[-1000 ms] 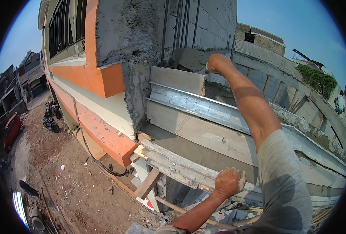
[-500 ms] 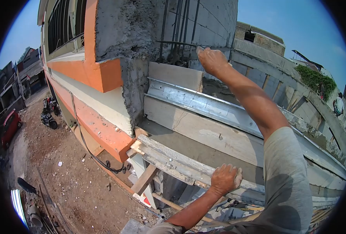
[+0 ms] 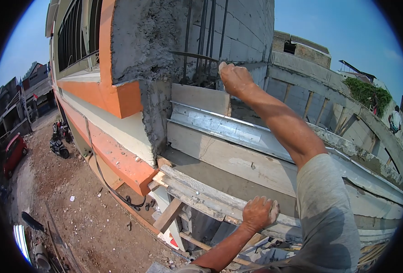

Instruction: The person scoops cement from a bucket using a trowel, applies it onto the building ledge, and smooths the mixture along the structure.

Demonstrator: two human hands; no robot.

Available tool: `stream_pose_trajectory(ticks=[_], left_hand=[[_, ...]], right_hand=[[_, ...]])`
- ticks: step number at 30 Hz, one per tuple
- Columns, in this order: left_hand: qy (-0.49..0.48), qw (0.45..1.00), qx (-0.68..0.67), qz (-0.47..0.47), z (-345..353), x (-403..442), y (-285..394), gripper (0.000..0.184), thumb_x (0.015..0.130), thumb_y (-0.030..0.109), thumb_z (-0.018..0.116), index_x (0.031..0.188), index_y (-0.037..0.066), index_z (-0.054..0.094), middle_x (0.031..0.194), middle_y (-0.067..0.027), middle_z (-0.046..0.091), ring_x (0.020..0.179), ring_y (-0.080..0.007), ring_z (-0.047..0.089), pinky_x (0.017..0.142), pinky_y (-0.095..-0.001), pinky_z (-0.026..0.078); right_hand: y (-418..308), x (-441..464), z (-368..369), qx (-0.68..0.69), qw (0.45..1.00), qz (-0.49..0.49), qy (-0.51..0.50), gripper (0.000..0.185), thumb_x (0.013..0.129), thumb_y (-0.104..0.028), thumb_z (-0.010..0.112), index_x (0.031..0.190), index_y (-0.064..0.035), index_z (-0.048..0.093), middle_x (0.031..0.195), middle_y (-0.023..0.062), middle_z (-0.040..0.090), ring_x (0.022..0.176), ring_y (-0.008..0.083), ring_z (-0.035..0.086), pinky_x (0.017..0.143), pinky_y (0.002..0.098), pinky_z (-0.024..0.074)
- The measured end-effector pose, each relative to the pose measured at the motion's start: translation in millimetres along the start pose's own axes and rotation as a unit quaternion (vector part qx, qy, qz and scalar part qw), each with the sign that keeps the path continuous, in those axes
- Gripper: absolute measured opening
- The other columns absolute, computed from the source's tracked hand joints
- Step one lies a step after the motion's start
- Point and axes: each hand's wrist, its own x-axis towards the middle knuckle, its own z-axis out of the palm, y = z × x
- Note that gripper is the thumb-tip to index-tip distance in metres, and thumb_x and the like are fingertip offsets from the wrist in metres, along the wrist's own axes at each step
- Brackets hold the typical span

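Note:
My right hand (image 3: pixel 237 79) is closed round the handle of a trowel (image 3: pixel 194 56), whose thin blade shows edge-on and points left, in front of upright steel bars (image 3: pixel 202 43). Below it stands a short grey board (image 3: pixel 200 98), with a shiny metal channel (image 3: pixel 219 125) running along under that. Lower down, my left hand (image 3: pixel 260 213) is closed over the edge of a mortar-crusted wooden plank (image 3: pixel 201 191). Between the plank and a long pale board (image 3: pixel 228 154) lies a strip of wet-looking grey concrete (image 3: pixel 215 172).
An orange ledge (image 3: pixel 119 159) and rough concrete column (image 3: pixel 158 109) stand at the left. Far below are dirt ground (image 3: pixel 92 223), motorbikes (image 3: pixel 59 143) and a red car (image 3: pixel 15 154). Another person (image 3: pixel 395 120) is at the far right.
The trowel was tilted, its broad face showing near the bars; now it is edge-on. My right hand has moved left. My left hand stays on the plank.

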Motion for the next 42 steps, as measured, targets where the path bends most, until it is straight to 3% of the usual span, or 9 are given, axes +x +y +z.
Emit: stream_pose_trajectory(ticks=[3,19,29,33,35,36,37,41,42], left_hand=[[0.013,1.000,-0.007,0.009,-3.5,0.3,-0.9,0.016,0.072,0.024,0.067,0.065,0.012,0.059,0.062,-0.0035,0.046,0.058,-0.0213,0.051,0.051,-0.0343,0.040],[0.016,1.000,0.016,0.012,3.5,1.2,0.3,0.014,0.071,0.022,0.067,0.066,0.011,0.060,0.063,-0.0060,0.049,0.059,-0.0248,0.052,0.051,-0.0367,0.041],[0.010,0.996,0.086,0.008,21.9,-8.2,0.4,0.028,0.088,0.028,0.055,0.072,0.007,0.062,0.070,-0.0115,0.057,0.064,-0.0341,0.056,0.054,-0.0441,0.042],[0.026,0.998,0.063,-0.001,26.3,-14.3,-3.9,0.030,0.091,0.033,0.054,0.078,0.008,0.066,0.073,-0.0091,0.061,0.066,-0.0317,0.059,0.056,-0.0431,0.043],[0.051,0.996,0.067,0.022,21.9,-14.2,-1.1,0.031,0.091,0.030,0.054,0.074,0.007,0.064,0.069,-0.0090,0.058,0.062,-0.0312,0.057,0.053,-0.0419,0.041],[0.043,0.997,0.060,0.015,21.3,-14.9,-2.0,0.032,0.092,0.031,0.054,0.076,0.007,0.065,0.070,-0.0086,0.059,0.063,-0.0311,0.058,0.053,-0.0416,0.042],[0.033,0.998,0.053,0.010,21.4,-15.6,-2.8,0.033,0.093,0.033,0.053,0.077,0.007,0.066,0.071,-0.0082,0.061,0.063,-0.0310,0.059,0.054,-0.0412,0.042],[-0.012,0.993,0.113,-0.024,18.8,-17.0,-11.0,0.034,0.094,0.036,0.052,0.085,0.009,0.069,0.081,-0.0068,0.067,0.069,-0.0282,0.063,0.058,-0.0391,0.046],[-0.016,0.996,0.073,-0.038,16.1,-18.1,-10.3,0.036,0.094,0.037,0.052,0.090,0.007,0.069,0.086,-0.0088,0.068,0.075,-0.0270,0.064,0.062,-0.0385,0.047]], right_hand=[[-0.1,0.3,-10.4,0.020,0.994,0.015,-0.104,0.018,0.077,-0.004,0.059,0.094,0.0018,0.057,0.092,0.0212,0.066,0.085,0.0326,0.068,0.069,0.0380,0.0563],[15.9,-60.1,-67.9,0.116,0.981,0.136,-0.077,0.031,0.075,-0.006,0.061,0.106,-0.0026,0.063,0.098,0.0176,0.067,0.096,0.0322,0.065,0.082,0.0395,0.0523],[16.2,-393.2,-149.5,0.351,0.874,0.325,0.087,0.033,0.072,-0.019,0.069,0.094,0.0016,0.056,0.078,0.0251,0.061,0.075,0.0427,0.059,0.068,0.0416,0.0485],[-25.9,-587.3,-178.2,0.320,0.840,0.420,0.123,0.031,0.077,-0.017,0.069,0.100,-0.0005,0.057,0.076,0.0107,0.062,0.065,0.0232,0.060,0.062,0.0326,0.0466],[-75.6,-675.3,-202.3,0.486,0.598,0.602,0.209,0.025,0.082,-0.008,0.064,0.105,0.0005,0.057,0.087,0.0015,0.064,0.074,0.0081,0.056,0.067,0.0247,0.0473],[-95.0,-703.6,-221.7,0.357,0.648,0.652,0.167,0.024,0.083,-0.007,0.063,0.105,-0.0001,0.057,0.089,0.0025,0.063,0.075,0.0071,0.056,0.066,0.0233,0.0466],[-119.6,-734.0,-225.2,0.340,0.569,0.703,0.257,0.021,0.080,-0.003,0.063,0.100,-0.0011,0.058,0.084,0.0013,0.062,0.072,0.0070,0.055,0.065,0.0234,0.0459],[-206.9,-864.1,-265.7,0.075,0.309,0.942,0.103,0.020,0.074,-0.014,0.065,0.089,-0.0034,0.059,0.064,0.0054,0.056,0.053,0.0158,0.057,0.047,0.0315,0.0464],[-236.7,-911.6,-273.1,0.014,0.345,0.938,0.012,0.027,0.073,-0.017,0.066,0.095,-0.0010,0.061,0.066,0.0067,0.059,0.053,0.0172,0.058,0.047,0.0320,0.0469]])
